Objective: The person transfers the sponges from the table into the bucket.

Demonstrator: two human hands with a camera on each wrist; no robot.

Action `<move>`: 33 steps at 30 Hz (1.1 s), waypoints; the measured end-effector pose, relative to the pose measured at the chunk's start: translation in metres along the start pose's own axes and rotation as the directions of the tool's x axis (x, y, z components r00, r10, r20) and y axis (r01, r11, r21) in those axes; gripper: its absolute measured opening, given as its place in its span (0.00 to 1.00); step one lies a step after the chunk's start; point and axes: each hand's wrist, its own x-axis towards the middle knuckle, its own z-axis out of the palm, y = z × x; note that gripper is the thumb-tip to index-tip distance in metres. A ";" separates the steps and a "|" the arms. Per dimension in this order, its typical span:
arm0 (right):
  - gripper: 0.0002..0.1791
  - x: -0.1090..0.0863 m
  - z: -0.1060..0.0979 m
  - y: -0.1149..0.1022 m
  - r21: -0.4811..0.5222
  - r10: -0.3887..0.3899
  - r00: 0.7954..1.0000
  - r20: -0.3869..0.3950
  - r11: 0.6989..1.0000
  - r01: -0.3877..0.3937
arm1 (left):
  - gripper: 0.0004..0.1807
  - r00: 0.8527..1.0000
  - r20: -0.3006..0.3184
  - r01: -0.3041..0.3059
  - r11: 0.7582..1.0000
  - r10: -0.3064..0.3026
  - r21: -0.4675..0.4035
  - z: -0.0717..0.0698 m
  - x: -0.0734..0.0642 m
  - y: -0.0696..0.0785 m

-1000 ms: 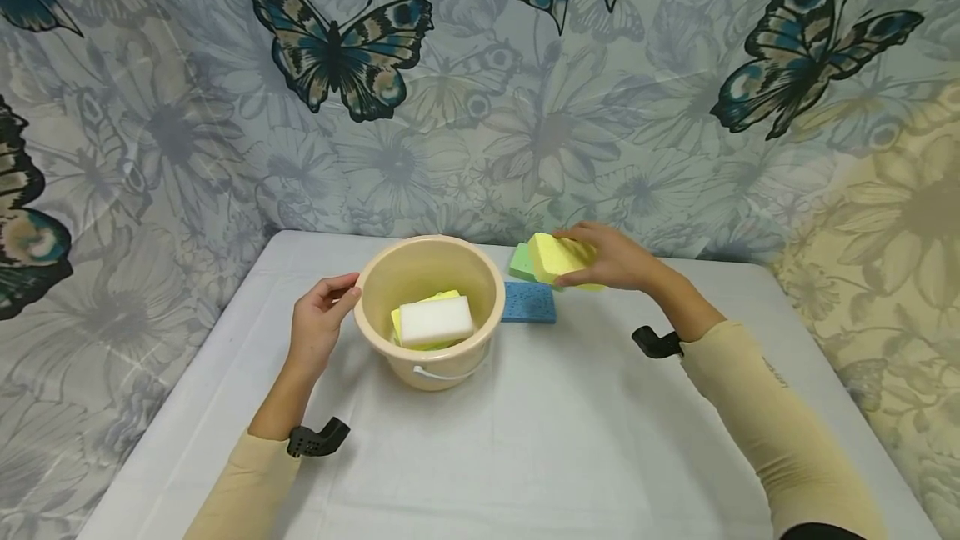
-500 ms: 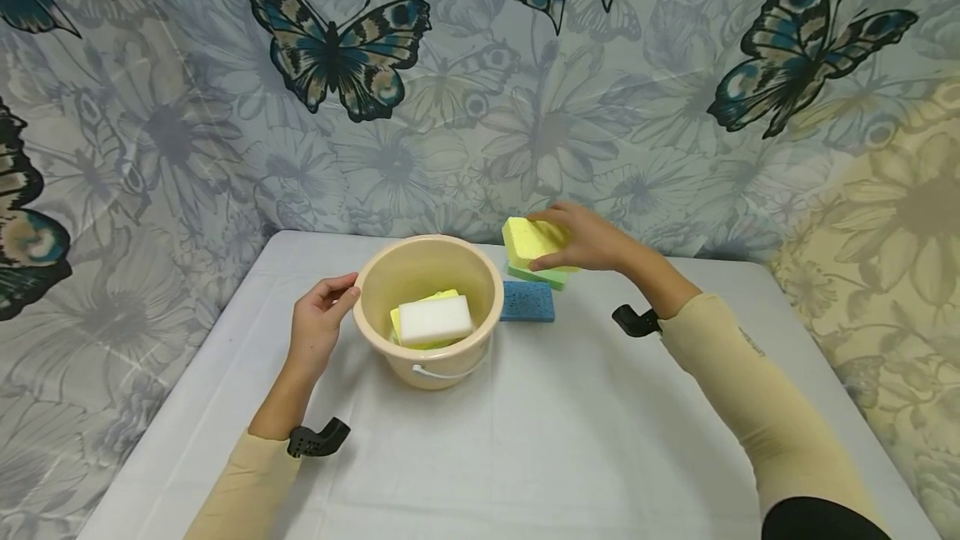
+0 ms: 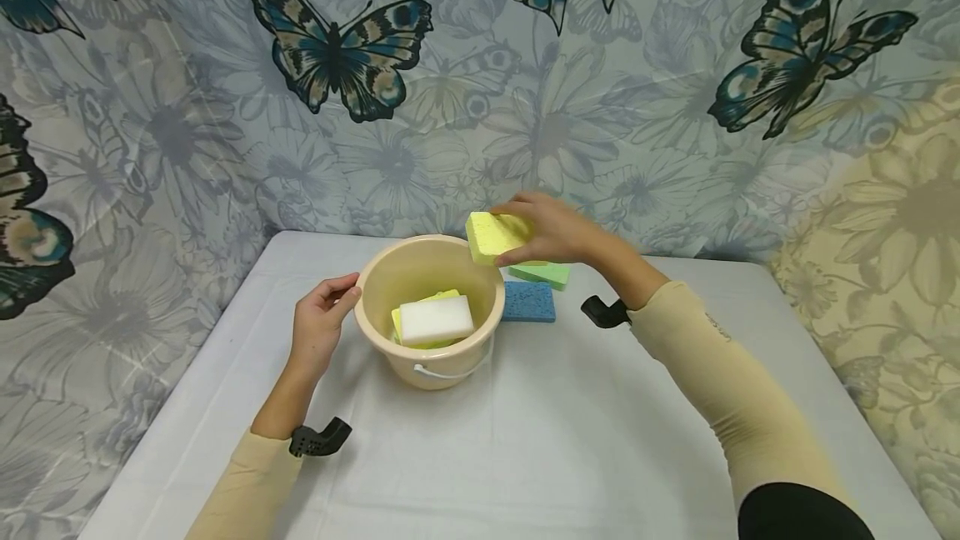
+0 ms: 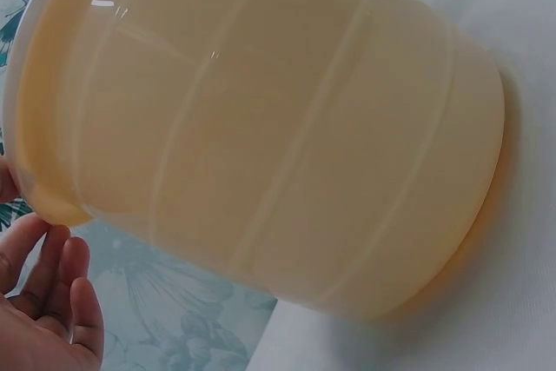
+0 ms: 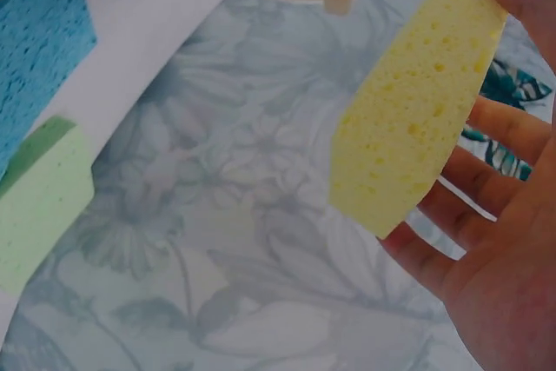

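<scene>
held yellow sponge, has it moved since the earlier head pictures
Yes, leftward in the head view: the held yellow sponge was clear of the bucket and now overlaps its rim.

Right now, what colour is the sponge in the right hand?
Yellow; the sponge shows best in the right wrist view.

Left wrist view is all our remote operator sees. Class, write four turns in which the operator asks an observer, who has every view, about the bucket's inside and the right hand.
Operator: I see the bucket only from outside. What is in it?
Observer: The head view shows a white block lying over a yellow piece.
Operator: And the right hand, out of my view?
Observer: It grips a yellow sponge between thumb and fingers.
</scene>
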 end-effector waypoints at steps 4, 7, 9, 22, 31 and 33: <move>0.42 0.007 0.002 -0.008 0.001 -0.033 0.999 0.000 0.999 0.033 | 0.18 1.000 -0.003 -0.004 1.000 0.004 0.002 0.000 0.000 0.000; 0.41 0.012 0.004 -0.013 0.000 -0.045 0.999 0.004 0.999 0.045 | 0.18 1.000 -0.008 -0.003 1.000 0.003 0.004 0.000 0.000 0.000; 0.42 0.016 0.006 -0.017 0.003 -0.054 0.998 0.012 0.999 0.054 | 0.18 1.000 -0.010 0.001 1.000 -0.001 0.002 0.000 0.000 0.000; 0.42 0.036 0.023 -0.048 0.032 -0.121 0.990 0.078 0.992 0.119 | 0.19 1.000 -0.009 0.007 1.000 -0.007 -0.008 0.002 -0.002 -0.002; 0.42 0.040 0.039 -0.056 0.033 -0.160 0.978 0.136 0.987 0.157 | 0.20 1.000 -0.008 0.003 0.999 -0.004 -0.032 0.001 -0.001 -0.003; 0.42 0.041 0.043 -0.057 0.027 -0.169 0.973 0.156 0.986 0.167 | 0.20 1.000 -0.007 0.003 0.999 -0.003 -0.036 0.001 -0.001 -0.003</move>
